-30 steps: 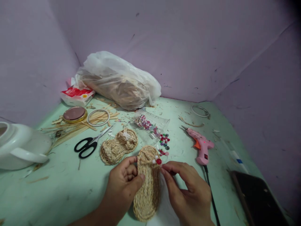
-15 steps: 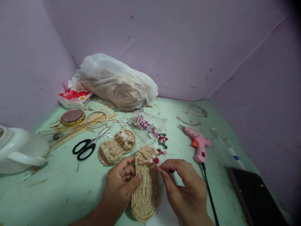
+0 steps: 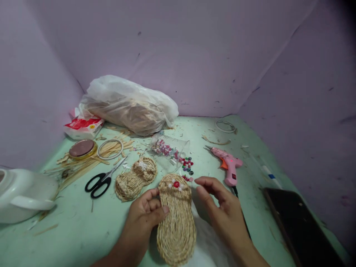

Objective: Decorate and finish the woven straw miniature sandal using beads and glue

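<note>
My left hand (image 3: 146,217) grips the left edge of a small woven straw sandal (image 3: 176,222), thumb on top, holding it sole up over the table. A red bead (image 3: 176,184) with white beads beside it sits on the sandal's strap. My right hand (image 3: 219,207) hovers just right of the sandal with fingers loosely curled and apart, holding nothing. A second straw sandal (image 3: 135,179) with white beads lies flat on the table to the left.
Black scissors (image 3: 101,180), a tipped clear cup of beads (image 3: 169,150) with loose beads (image 3: 187,164), a pink glue gun (image 3: 226,165), a plastic bag of straw (image 3: 128,105), a white pot (image 3: 23,194), a dark phone (image 3: 300,226) and straw strips (image 3: 83,159) lie on the green table.
My right hand has let go of the red bead and drawn back to the right. The sandal has turned flatter toward the camera, the beads staying on its strap.
</note>
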The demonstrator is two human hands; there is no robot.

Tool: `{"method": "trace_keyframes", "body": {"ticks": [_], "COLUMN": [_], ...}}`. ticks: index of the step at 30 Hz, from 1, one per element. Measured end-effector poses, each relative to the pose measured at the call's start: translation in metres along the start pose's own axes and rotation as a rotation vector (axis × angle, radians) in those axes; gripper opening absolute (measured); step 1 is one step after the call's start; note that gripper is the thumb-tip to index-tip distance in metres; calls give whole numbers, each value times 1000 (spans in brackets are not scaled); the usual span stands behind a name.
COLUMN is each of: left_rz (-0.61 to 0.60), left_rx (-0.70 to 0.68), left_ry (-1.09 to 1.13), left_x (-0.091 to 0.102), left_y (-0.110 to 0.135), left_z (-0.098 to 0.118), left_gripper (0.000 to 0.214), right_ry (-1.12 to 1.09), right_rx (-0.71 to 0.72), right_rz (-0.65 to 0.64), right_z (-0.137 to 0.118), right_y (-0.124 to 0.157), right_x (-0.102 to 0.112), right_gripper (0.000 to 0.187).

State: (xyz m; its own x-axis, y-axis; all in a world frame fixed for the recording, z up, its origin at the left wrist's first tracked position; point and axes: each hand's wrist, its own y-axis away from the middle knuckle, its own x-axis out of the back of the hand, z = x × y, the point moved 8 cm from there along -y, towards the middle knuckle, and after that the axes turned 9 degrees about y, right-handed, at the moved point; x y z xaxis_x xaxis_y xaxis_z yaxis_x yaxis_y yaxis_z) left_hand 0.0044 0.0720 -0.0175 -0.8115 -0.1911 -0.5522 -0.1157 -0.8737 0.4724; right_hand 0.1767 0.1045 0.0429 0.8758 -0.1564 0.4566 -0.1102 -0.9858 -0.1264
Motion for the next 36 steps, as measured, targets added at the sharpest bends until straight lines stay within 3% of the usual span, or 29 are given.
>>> {"method": "trace_keyframes", "body": {"ticks": [4, 6, 9, 14, 18, 21, 26, 29, 36], "left_rz": [15, 13, 28, 109, 215, 219, 219, 215, 207], "left_rx": [-19, -25, -62, -125, -268, -335, -372, -385, -381], "left_ry": [-77, -94, -143, -240, -373, -445, -493, -493, -525], "left_x": [-5, -8, -9, -3, 2, 1, -2, -5, -12], "left_y": [-1, -3, -6, -2, 1, -2, -9, -13, -18], "left_z": [3, 3, 5, 10, 25, 31, 34, 36, 37], "left_gripper": [48, 51, 56, 71, 46, 26, 17, 16, 16], "right_ry": [-444, -601, -673, -615, -456, -188, 326, 314, 130], "right_rx": [-427, -522, -550, -465, -362, -245, 2, 102, 145], "right_rz": [-222, -349, -452, -385, -351, -292, -95, -24, -88], "right_z": [30, 28, 22, 32, 43, 45, 26, 14, 14], "right_y": [4, 11, 17, 5, -4, -6, -8, -9, -8], "right_x": [-22, -35, -43, -35, -30, -22, 3, 10, -7], "right_gripper": [34, 39, 45, 37, 35, 34, 24, 15, 10]}}
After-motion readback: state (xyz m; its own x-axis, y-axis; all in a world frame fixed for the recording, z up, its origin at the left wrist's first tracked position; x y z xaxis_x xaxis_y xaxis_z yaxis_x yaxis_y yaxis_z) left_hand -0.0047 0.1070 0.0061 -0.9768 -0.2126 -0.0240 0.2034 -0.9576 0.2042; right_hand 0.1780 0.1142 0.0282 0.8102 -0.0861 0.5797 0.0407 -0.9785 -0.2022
